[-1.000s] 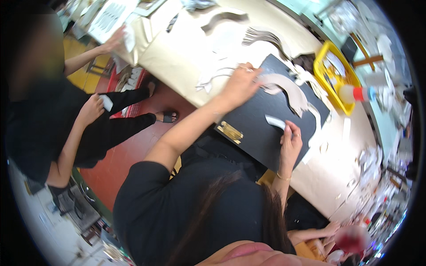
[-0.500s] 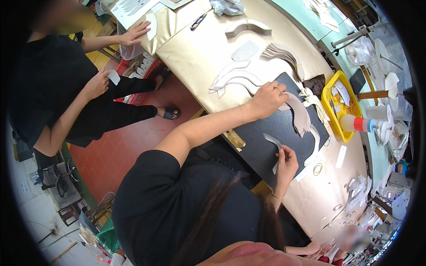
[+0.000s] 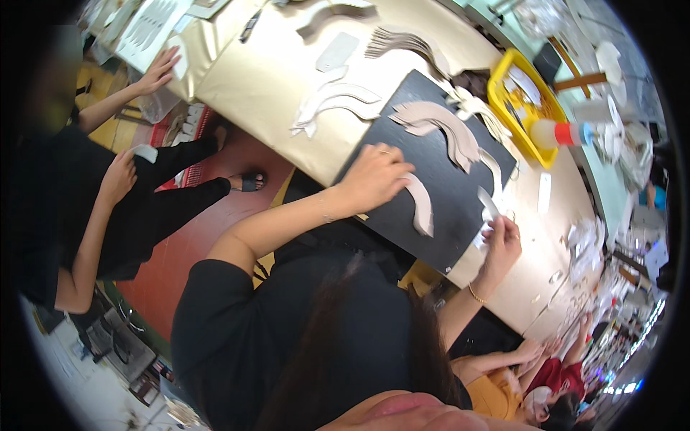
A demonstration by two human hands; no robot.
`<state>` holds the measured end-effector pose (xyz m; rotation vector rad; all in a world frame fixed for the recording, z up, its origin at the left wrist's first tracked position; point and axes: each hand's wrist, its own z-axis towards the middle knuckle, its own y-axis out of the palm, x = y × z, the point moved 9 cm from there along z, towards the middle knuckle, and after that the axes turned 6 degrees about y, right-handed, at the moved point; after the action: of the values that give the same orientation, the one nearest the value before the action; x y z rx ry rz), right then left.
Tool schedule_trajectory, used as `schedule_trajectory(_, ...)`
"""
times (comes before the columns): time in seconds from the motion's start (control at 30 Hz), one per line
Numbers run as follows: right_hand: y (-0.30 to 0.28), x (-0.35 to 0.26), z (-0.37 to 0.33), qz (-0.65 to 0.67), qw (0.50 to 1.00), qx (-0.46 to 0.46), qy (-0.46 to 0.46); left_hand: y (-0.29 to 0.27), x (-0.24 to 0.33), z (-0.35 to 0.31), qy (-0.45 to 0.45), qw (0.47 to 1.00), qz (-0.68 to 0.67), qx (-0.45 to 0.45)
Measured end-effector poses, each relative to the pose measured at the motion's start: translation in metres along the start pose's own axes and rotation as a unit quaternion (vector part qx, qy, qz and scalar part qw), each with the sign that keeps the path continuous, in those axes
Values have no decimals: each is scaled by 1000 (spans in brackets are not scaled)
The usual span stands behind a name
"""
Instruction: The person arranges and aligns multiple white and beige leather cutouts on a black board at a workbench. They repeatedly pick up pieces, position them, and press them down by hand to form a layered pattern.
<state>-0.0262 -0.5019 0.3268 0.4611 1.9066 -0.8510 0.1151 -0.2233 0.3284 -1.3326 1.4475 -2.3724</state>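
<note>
On the black board (image 3: 453, 241) lies a curved beige piece (image 3: 420, 208) of thin sheet material. My left hand (image 3: 375, 178) pinches its upper end. Off the board's right edge, my right hand (image 3: 501, 241) grips a thin whitish strip (image 3: 489, 202) that sticks up from the fingers. Overlapping curved beige pieces (image 3: 456, 140) are fanned across the far part of the board, apart from both hands. Beside them at the right edge curves a pale strip (image 3: 491, 171). White curved pieces (image 3: 345, 97) rest on the table left of the board.
Beyond the board lie a fanned brown-grey stack (image 3: 410, 43), a banded curved stack (image 3: 334, 18) and a grey flat piece (image 3: 338, 52). A yellow tray (image 3: 496, 93) and a bottle with a red band (image 3: 560, 133) stand right. A co-worker's hand (image 3: 158, 70) rests on the table's left end.
My left hand has left the fanned pieces and come nearer with one curved beige piece, now on the board. My right hand has moved right with its strip. The whole view has shifted.
</note>
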Motion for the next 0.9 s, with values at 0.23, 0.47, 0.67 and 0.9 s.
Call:
schedule_trajectory(0.23,111,-10,-31,-37,970,-233,56,-17,-21,-56,24,996,25,77)
schedule_trajectory(0.47,173,-18,-31,-72,942,-322,60,-6,-6,-78,89,985,145,-5)
schedule_trajectory(0.67,185,-5,-34,-75,944,-313,80,-4,-8,-79,78,988,135,-3)
schedule_trajectory(0.9,186,2,-32,-100,943,-303,94,-4,-11,-82,56,990,126,16)
